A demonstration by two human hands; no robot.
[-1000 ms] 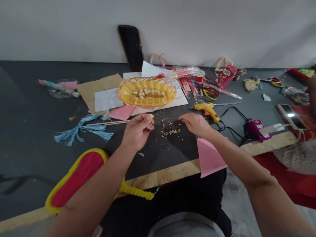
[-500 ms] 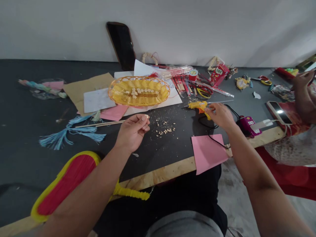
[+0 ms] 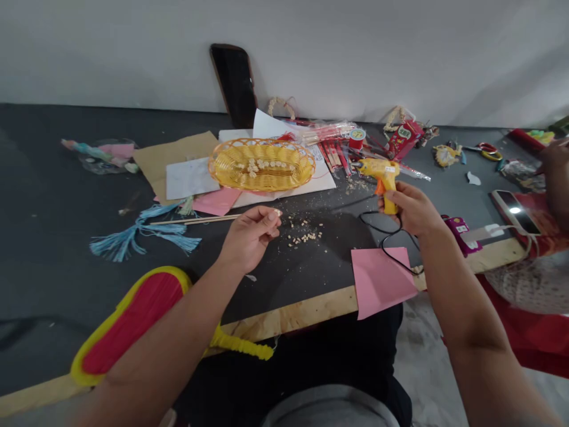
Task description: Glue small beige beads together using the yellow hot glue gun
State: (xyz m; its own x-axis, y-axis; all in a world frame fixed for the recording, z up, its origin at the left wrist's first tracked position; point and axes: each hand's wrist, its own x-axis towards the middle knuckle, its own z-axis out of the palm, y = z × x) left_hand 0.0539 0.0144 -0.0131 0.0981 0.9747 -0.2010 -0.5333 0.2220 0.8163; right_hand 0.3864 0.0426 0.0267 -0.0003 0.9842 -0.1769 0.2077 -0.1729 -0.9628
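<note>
My right hand (image 3: 411, 207) is closed round the handle of a yellow glue gun (image 3: 380, 172) with an orange trigger, raised off the table with its nozzle toward the left. A black cord (image 3: 384, 234) trails from it. In my left hand (image 3: 253, 231), thumb and forefinger pinch a small pale piece (image 3: 278, 212), most of it hidden by the fingertips. Just right of that hand, small cut wooden bits (image 3: 306, 238) lie scattered on the dark table. Behind them stands a yellow woven basket (image 3: 262, 178) holding several joined clusters of such pale pieces.
Pink paper (image 3: 382, 279) hangs over the front edge. Left lie a blue tassel (image 3: 142, 231), thin sticks (image 3: 208, 220) and a red-yellow oval thing (image 3: 133, 320). A phone (image 3: 235, 83) leans on the wall. A co-worker's arm (image 3: 555, 184) is at far right.
My right hand has taken hold of the glue gun and lifted it off the table. The left hand keeps its pinch. The whole view has shifted slightly.
</note>
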